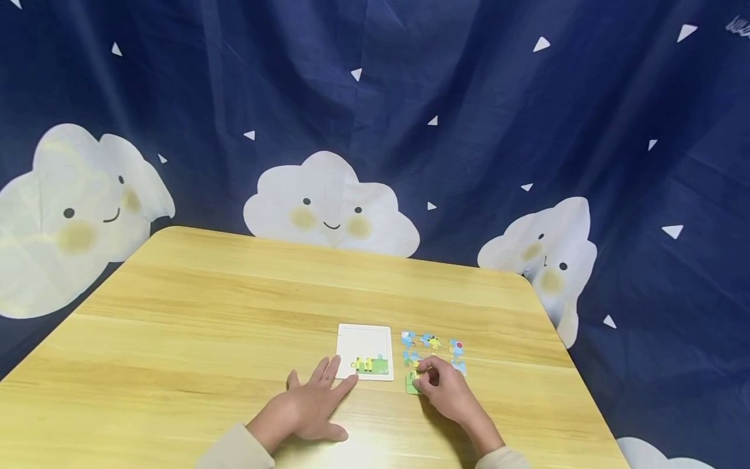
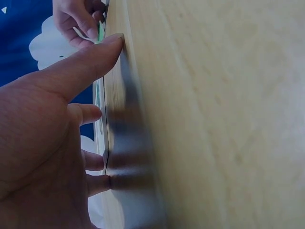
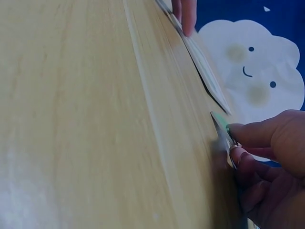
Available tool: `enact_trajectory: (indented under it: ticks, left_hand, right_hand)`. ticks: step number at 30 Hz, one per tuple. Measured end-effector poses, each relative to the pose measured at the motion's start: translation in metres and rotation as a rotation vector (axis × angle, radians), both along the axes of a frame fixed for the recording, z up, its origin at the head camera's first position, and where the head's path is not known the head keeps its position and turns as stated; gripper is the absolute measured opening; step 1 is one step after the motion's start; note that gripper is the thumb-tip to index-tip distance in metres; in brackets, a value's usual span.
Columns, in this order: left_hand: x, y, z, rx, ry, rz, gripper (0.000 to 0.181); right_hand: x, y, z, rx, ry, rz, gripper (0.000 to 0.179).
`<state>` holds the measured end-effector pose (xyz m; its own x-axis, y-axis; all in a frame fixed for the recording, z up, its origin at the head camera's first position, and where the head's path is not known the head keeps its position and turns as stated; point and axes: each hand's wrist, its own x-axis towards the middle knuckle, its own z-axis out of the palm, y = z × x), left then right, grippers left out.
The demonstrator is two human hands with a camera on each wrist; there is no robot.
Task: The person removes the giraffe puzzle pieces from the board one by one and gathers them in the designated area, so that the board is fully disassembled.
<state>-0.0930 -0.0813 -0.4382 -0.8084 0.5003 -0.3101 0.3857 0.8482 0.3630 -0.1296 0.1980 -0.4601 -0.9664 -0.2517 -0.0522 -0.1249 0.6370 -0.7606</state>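
Note:
A square white puzzle board [image 1: 363, 340] lies on the table, with a few green and yellow joined pieces [image 1: 381, 367] along its lower right inside. My left hand [image 1: 307, 409] is spread out, fingertips on the board's lower left edge; the left wrist view shows its thumb [image 2: 90, 59] straight and nothing held. To the right of the board, my right hand [image 1: 451, 393] pinches a green puzzle piece [image 1: 412, 385] between thumb and forefinger. That piece [image 3: 220, 119] appears edge-on and slightly tilted in the right wrist view, partly covered by the fingers.
Several loose puzzle pieces, among them a blue-and-yellow one [image 1: 432, 341] and a blue one with a red spot [image 1: 457, 346], lie just beyond the right hand. Underneath is a wooden table [image 1: 234, 312]. A dark blue cloth [image 1: 281, 78] with clouds hangs behind it.

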Motion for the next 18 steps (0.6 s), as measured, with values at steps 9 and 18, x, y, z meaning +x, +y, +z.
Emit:
enact_trajectory:
  ticks: [9,18]
  left_hand:
    - [-0.0006,-0.0003,-0.0002,0.001,0.006,-0.003,0.089]
    - [0.0003,-0.0006,0.0004,0.009,0.004,0.0,0.088]
  right_hand:
    - [-0.0018,-0.0029,-0.002,0.108,0.075,-0.023,0.011]
    - [-0.0018,-0.0011,-0.0024,0.144,0.072,-0.022,0.009]
